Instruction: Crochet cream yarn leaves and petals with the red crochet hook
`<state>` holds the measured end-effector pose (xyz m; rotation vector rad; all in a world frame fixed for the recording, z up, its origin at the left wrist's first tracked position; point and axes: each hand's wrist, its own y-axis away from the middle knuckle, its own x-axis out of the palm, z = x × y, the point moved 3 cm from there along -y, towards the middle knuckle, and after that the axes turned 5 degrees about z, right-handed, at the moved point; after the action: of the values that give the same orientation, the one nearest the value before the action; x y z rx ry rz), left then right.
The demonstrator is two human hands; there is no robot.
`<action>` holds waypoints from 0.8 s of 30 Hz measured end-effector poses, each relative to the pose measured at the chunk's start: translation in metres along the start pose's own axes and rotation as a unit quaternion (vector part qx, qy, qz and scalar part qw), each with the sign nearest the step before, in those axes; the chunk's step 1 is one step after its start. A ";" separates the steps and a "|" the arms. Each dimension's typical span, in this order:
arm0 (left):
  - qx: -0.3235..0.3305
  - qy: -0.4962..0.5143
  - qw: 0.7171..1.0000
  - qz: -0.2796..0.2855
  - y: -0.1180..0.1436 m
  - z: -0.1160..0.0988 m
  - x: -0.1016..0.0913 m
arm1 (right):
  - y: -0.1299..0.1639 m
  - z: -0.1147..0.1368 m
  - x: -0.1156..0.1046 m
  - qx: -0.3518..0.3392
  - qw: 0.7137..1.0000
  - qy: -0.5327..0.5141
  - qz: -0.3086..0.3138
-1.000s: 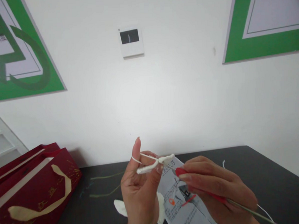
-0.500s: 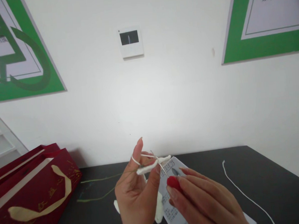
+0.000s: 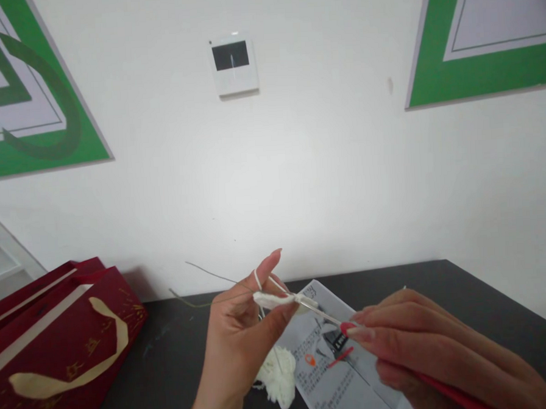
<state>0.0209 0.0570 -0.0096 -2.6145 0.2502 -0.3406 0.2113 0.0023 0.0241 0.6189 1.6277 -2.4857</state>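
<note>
My left hand point(image 3: 243, 334) pinches a small strip of white crochet work point(image 3: 275, 299) between thumb and fingers. White yarn loops round its raised index finger, and two thin greenish wires stick out to the left from the work. In my right hand point(image 3: 427, 343) is a crochet hook point(image 3: 322, 313) with a red handle, gripped near the front of the handle. The hook's metal tip reaches into the right part of the crochet work, by my left thumb. Below and behind my left hand lies a white ball of yarn point(image 3: 279, 378).
A printed sheet of paper point(image 3: 341, 372) lies on the black table point(image 3: 171, 356) beneath my hands. Red gift bags point(image 3: 79, 343) with a cream ribbon handle stand at the left. Behind the table rises a white wall point(image 3: 322, 183) with a small panel point(image 3: 233, 66) and green-framed signs.
My right hand has moved right and drawn the hook back, away from my left hand. The left hand has tilted to the right, and the wire ends now point higher.
</note>
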 end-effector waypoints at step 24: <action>-0.076 0.099 0.992 -0.035 0.003 0.001 0.024 | -0.002 -0.071 0.021 0.408 0.734 -0.527 -0.132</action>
<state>0.0436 0.0494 -0.0071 -2.7458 0.2594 -0.6296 0.2105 0.0697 -0.0065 -0.9604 0.1690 -2.7112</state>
